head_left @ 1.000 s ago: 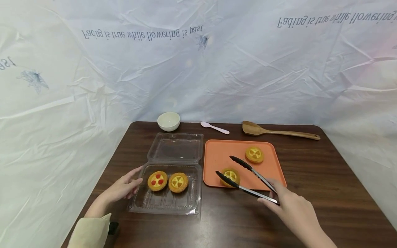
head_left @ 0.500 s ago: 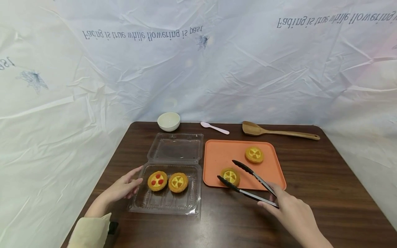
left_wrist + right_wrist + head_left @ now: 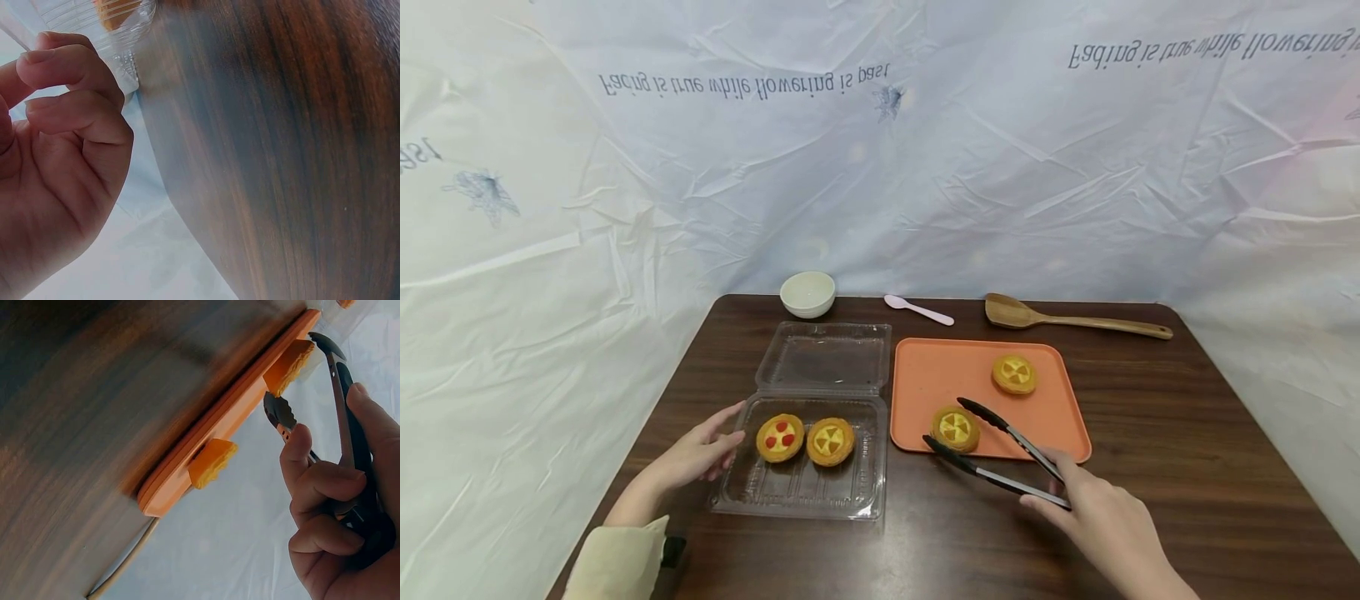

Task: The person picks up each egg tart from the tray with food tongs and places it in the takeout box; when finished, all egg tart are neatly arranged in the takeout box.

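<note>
My right hand (image 3: 1108, 512) grips black-tipped metal tongs (image 3: 1026, 448), also seen in the right wrist view (image 3: 350, 419). Their arms are spread, one tip on either side of the nearer egg tart (image 3: 956, 429) on the orange tray (image 3: 917, 367). Whether they touch it I cannot tell. Farther back on that tray lies another tart (image 3: 1014, 374) with yellow wedges on top. My left hand (image 3: 696, 450) is at the left edge of a clear plastic clamshell box (image 3: 850, 492), fingers relaxed, thumb over the rim. Inside sit a red-topped tart (image 3: 780, 438) and a yellow-topped one (image 3: 831, 442).
The box's lid (image 3: 826, 358) lies folded back. Behind it stands a white bowl (image 3: 808, 295). A pink spoon (image 3: 919, 309) and a wooden spatula (image 3: 1075, 322) lie along the back of the dark wood table (image 3: 1187, 433). A white cloth hangs behind.
My right hand has shifted slightly nearer with the tongs, and their far tip has come down toward the nearer tart. My left hand and the box have stayed put.
</note>
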`<action>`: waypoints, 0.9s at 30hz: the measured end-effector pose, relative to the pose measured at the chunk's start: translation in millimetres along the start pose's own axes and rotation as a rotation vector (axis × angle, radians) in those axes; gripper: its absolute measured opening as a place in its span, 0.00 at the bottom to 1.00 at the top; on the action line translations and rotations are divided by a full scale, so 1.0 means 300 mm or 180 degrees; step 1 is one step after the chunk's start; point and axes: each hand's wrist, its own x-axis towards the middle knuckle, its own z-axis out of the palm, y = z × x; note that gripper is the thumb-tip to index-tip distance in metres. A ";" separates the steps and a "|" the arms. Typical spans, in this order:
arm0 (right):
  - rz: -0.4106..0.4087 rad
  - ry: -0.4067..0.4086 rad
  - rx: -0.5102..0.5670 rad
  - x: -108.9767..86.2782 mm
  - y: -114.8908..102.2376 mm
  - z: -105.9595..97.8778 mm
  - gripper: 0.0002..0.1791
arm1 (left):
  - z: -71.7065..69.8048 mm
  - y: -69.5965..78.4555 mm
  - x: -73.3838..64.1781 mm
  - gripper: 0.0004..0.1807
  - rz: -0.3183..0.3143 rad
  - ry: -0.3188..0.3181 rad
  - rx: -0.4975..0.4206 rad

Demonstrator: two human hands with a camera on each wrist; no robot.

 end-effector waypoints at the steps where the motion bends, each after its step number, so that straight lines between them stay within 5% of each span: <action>1: -0.0001 -0.0016 -0.0009 0.000 0.001 0.000 0.32 | 0.000 0.000 0.000 0.34 0.0002 -0.0001 0.0005; 27: -0.0092 0.0113 -0.0076 0.002 -0.002 -0.020 0.33 | -0.002 0.007 -0.001 0.34 -0.0008 0.0001 0.0079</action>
